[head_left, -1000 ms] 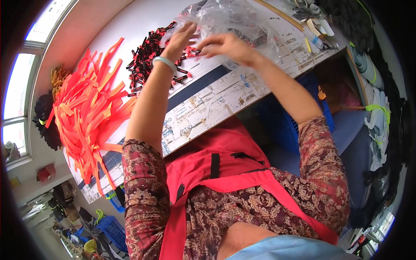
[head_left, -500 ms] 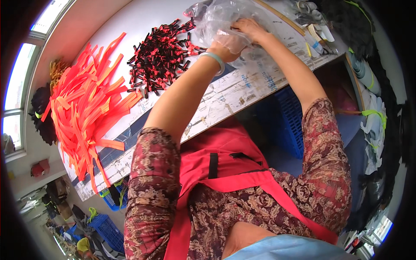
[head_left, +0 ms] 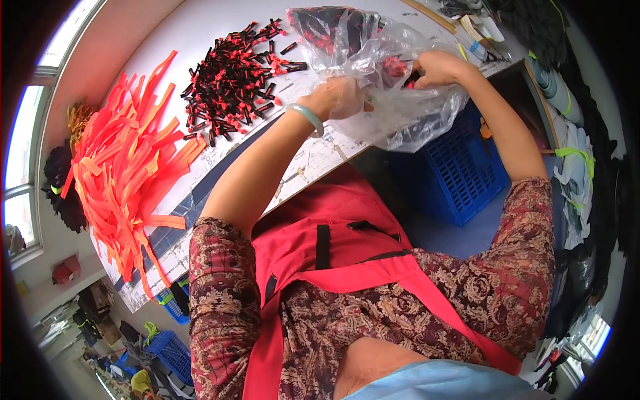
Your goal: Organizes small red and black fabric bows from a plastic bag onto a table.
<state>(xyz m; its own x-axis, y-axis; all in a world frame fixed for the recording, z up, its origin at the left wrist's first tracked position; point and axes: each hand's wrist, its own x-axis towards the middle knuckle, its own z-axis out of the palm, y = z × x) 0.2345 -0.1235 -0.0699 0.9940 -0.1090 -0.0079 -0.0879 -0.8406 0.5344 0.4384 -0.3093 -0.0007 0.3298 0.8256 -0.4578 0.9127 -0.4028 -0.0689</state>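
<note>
A clear plastic bag lies over the table's front edge, with many small black-and-red pieces inside its far part. My left hand is closed on the bag's near left side, partly behind the film. At the bag's right, my right hand has its fingers curled round a few black-and-red pieces; the film partly hides them. Left of the bag, a loose heap of the same small pieces is spread on the white table. Their exact kind is too small to make out.
Orange-red fabric strips are piled at the table's left end. Under the table stands a blue plastic crate, close to my right arm. A wooden strip lies at the far right. Rolled material hangs at the right side.
The bag has come nearer and now hangs past the table edge, showing the pieces inside. My right hand has moved right and nearer; my left hand has shifted slightly left and nearer.
</note>
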